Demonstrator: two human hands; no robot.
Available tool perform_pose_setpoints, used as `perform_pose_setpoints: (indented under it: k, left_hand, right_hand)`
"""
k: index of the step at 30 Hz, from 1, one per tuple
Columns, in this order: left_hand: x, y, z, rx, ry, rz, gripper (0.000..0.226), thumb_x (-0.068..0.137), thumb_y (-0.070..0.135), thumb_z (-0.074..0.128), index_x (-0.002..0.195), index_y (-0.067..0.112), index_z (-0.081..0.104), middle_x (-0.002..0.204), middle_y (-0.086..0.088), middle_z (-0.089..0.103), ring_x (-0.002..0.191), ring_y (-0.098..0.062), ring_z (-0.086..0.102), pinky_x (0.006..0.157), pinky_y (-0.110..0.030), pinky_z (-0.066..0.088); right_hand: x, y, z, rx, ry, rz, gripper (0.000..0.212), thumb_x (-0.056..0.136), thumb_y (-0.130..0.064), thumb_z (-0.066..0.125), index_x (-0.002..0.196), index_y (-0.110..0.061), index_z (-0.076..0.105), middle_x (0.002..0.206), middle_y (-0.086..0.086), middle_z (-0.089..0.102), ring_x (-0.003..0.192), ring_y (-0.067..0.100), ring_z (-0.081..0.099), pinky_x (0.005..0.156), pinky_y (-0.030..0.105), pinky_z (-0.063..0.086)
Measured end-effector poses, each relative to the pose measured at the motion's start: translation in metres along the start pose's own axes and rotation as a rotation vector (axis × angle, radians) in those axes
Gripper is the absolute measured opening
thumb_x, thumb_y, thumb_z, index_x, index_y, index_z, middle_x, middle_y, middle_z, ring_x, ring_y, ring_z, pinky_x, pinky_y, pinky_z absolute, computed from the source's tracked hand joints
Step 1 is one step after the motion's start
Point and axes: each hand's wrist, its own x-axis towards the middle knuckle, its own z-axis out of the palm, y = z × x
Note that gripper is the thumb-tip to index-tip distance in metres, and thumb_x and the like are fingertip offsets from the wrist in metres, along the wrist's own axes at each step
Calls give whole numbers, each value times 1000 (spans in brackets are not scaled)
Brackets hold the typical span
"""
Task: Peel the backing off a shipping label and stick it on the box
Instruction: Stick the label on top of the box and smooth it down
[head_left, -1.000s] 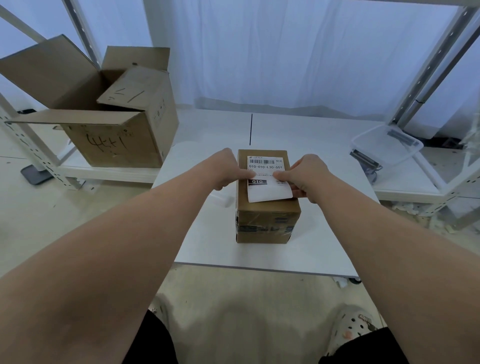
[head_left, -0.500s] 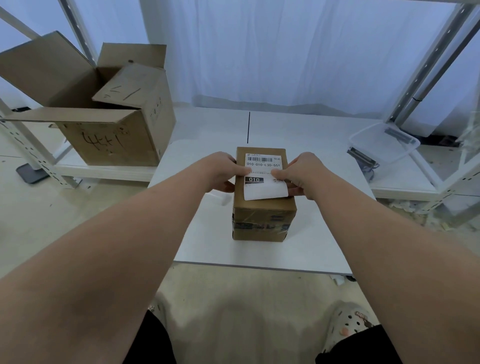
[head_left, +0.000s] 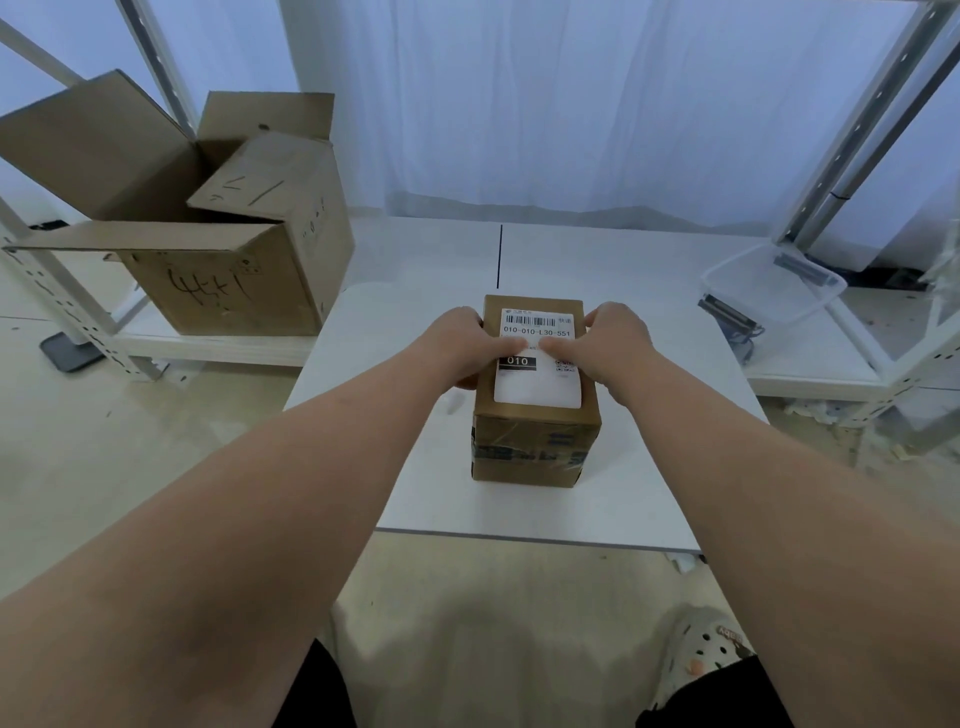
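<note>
A small brown cardboard box (head_left: 535, 441) stands on the white table (head_left: 649, 467), taped around its front. A white shipping label (head_left: 537, 387) with a barcode and "010-010-L30-551" lies flat on the box's top. My left hand (head_left: 467, 343) wraps the box's left side, its thumb pressing on the label's middle. My right hand (head_left: 610, 340) holds the right side, thumb pressing the label beside the left thumb. The thumbs nearly touch.
A large open cardboard box (head_left: 228, 249) sits on a low shelf at the left. A clear plastic tub (head_left: 774, 286) rests on the shelf at the right. White curtains hang behind the table. Metal rack posts (head_left: 852, 130) rise on both sides.
The label's near end, lifted and curling before, now lies flat on the box top. Both thumbs have slid inward onto the label's middle.
</note>
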Motion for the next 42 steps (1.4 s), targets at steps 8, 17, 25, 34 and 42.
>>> perform_pose_setpoints:
  k: [8, 17, 25, 34, 42]
  left_hand:
    - [-1, 0, -7, 22, -52, 9, 31, 94, 33, 55, 109, 6, 59, 103, -9, 69, 89, -27, 69, 76, -37, 59]
    - [4, -1, -10, 12, -41, -10, 23, 95, 30, 54, 106, 12, 47, 100, -7, 64, 72, -20, 65, 63, -32, 58]
    - [13, -2, -1, 104, 10, 26, 37, 86, 44, 63, 102, 17, 44, 84, 3, 60, 70, -15, 64, 51, -27, 53]
    - [15, -2, -6, 69, -15, 4, 25, 96, 37, 48, 103, 13, 45, 107, -9, 66, 70, -22, 67, 48, -29, 54]
    - [21, -2, -2, 207, 61, 14, 37, 89, 48, 54, 103, 15, 47, 98, -4, 68, 74, -24, 70, 62, -36, 61]
  right_hand:
    - [1, 5, -5, 215, -96, 71, 40, 81, -28, 73, 107, 0, 60, 108, 11, 67, 91, 24, 64, 79, 35, 57]
    - [9, 8, -8, 233, -68, 112, 33, 85, -18, 69, 106, 7, 60, 104, 18, 70, 90, 30, 70, 82, 44, 58]
    - [7, 2, -5, 46, -66, 41, 52, 75, -42, 75, 103, 0, 62, 99, 13, 70, 87, 31, 70, 77, 46, 59]
    - [14, 3, -5, 105, -55, 72, 32, 89, -28, 63, 99, 2, 58, 102, 17, 69, 86, 35, 70, 76, 47, 59]
    - [13, 3, -4, 57, -45, 45, 43, 80, -42, 71, 95, -3, 57, 101, 14, 70, 87, 32, 70, 79, 46, 59]
